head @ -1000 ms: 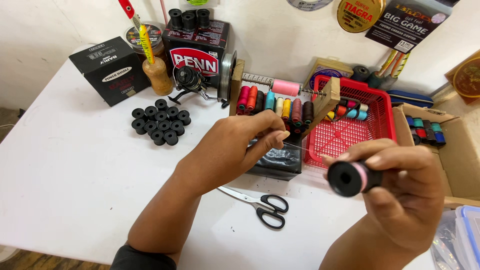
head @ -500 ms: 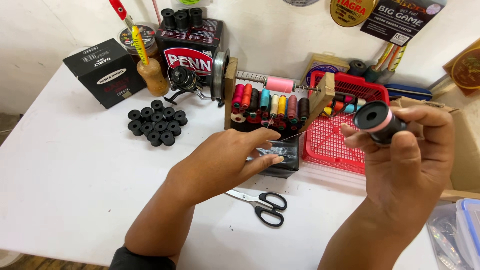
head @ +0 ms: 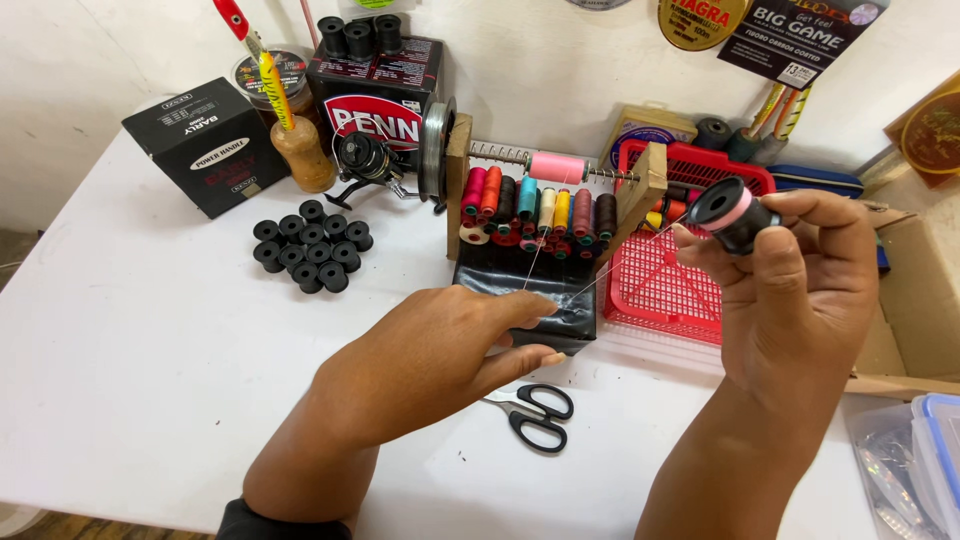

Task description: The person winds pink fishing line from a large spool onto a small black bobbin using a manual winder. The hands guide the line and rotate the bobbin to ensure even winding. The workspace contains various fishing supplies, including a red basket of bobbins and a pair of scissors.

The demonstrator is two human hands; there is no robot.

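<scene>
Black scissors (head: 535, 410) lie near a red basket (head: 668, 290) and empty black spools (head: 310, 245).

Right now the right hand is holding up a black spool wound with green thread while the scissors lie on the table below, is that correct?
Not quite: in the head view the thread on the black spool in the right hand is pink, not green. The scissors do lie on the table below.

Take the thread rack (head: 545, 205) on your counter (head: 130, 340) as the centre. Left of it sits the fishing reel (head: 368, 160), with a cluster of empty spools (head: 310, 245) further left and nearer you. The basket (head: 690, 290) lies just right of the rack. The scissors (head: 530, 410) lie in front of it, by your left hand (head: 440, 350). Your right hand (head: 800, 290) holds a spool (head: 735, 213) over the basket.
</scene>
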